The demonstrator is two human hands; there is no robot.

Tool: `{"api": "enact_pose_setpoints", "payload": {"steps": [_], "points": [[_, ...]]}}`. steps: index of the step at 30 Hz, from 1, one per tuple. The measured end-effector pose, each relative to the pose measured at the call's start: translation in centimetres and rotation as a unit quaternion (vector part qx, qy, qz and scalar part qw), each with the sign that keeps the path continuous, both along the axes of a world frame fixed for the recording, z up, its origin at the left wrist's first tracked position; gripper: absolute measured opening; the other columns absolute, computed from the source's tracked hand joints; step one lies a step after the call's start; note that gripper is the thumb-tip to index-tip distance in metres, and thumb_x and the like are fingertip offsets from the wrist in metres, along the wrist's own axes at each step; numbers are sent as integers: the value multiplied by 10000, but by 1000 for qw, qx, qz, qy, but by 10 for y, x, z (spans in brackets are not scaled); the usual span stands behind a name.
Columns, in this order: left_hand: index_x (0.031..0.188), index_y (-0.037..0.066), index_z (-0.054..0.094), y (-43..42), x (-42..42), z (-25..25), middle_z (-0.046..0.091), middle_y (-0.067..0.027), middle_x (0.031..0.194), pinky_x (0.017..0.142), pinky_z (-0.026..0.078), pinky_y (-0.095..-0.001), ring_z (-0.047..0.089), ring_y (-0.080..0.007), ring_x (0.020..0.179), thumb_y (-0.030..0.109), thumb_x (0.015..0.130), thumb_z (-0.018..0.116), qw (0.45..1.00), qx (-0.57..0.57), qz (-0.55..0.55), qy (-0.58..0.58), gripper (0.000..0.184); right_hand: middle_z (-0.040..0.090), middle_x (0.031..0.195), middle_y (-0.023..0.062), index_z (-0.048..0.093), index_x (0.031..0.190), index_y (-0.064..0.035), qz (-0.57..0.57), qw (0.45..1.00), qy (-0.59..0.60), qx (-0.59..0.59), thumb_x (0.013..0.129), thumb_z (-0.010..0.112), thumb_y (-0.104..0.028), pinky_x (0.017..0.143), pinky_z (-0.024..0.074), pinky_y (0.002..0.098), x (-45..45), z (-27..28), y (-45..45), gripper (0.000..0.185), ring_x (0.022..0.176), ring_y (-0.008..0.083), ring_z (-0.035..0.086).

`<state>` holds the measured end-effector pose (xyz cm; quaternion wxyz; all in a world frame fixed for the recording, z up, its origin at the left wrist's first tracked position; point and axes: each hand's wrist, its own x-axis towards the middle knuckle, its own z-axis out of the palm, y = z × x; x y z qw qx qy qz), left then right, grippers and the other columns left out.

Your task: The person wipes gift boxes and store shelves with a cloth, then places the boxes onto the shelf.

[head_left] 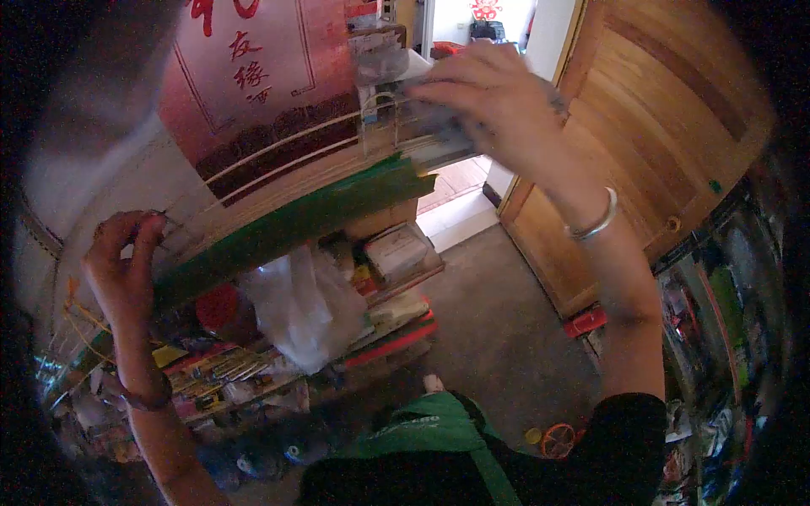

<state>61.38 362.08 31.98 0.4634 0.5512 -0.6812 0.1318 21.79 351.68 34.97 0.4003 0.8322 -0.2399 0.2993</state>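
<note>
1. While pale strips (pixel 283 148) stretch across a red poster (pixel 278 51), a person's left hand (pixel 122 257) and right hand (pixel 506 110) are raised well apart near opposite ends.
2. Left fingers are narrow, thumb near forefinger; whether they grip the strips cannot be told.
3. Right fingers, blurred, reach leftward; what they hold, if anything, cannot be told.
4. A green edge (pixel 337 200) slants below the strips, climbing from beside the left wrist to a ragged end lower than the right hand.
5. Beneath it, a white bag (pixel 308 312) bulges beside a box (pixel 398 251) near the corner of a shelf (pixel 412 282).
6. Open floor (pixel 506 295) separates the shelf from a wooden door (pixel 666 126), whose lower part the right forearm crosses in view.
</note>
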Motion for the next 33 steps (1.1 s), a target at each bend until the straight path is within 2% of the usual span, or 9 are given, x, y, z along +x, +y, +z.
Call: {"api": "enact_pose_setpoints", "payload": {"steps": [2,5,8,14,17,24,28,31,33], "points": [[855,-2,662,-3,4,-2,652,-81,793,669,478,-266,603,-149,739,86,807,672,1000,-2,3,10,101,623,1003,-17,660,1038,-160,57,998,-19,18,611,613,53,818,411,349,22,-2,0,479,955,220,542],[867,3,664,-3,5,-3,653,-80,804,665,479,-259,603,-145,741,89,809,672,1000,-4,-10,23,104,607,1035,-71,675,1004,-245,33,999,-7,0,621,663,-141,847,386,354,0,-7,-10,398,1004,166,517],[871,3,664,-1,6,-3,653,-79,805,666,475,-256,600,-142,739,92,813,670,1000,-8,-11,-2,106,606,1044,-17,652,1040,-169,-34,999,-17,33,608,639,18,837,410,360,-22,-3,-1,471,981,225,534],[865,-1,665,-1,4,-1,651,-78,799,677,460,-265,591,-150,737,87,814,665,1000,9,0,20,102,608,1036,-19,648,1063,-173,44,999,-20,7,589,632,37,814,413,360,16,-6,1,519,982,227,538],[860,-1,668,-2,8,-4,650,-76,787,674,458,-263,588,-149,739,88,816,663,1000,-11,-12,-9,100,602,1031,-71,675,1001,-249,-13,999,-48,-22,695,602,-141,817,403,342,-12,-13,-9,333,974,163,524],[858,-2,668,-1,1,2,655,-74,783,667,459,-258,585,-142,707,87,817,661,1000,4,-16,10,98,636,969,41,648,1065,-152,-211,968,-134,35,732,607,-60,807,456,362,-84,-10,2,348,908,242,576],[858,0,667,-4,9,-1,655,-73,788,661,465,-254,586,-129,699,83,811,670,999,-11,-33,1,96,620,970,169,606,1081,-55,56,920,-380,73,758,615,-16,819,487,391,-40,1,19,326,878,331,610],[857,-1,665,0,8,-2,654,-75,789,663,467,-252,588,-127,708,86,805,679,999,-10,-36,21,103,566,1015,120,593,1052,-73,120,966,-227,34,697,734,-233,907,401,416,31,4,19,415,1016,325,506],[856,-4,663,2,6,-1,654,-77,789,667,467,-252,593,-132,716,89,803,682,999,-17,-12,-25,109,550,951,78,598,968,-91,42,989,-141,14,647,754,-323,830,413,411,64,-17,9,426,949,285,513]]}}
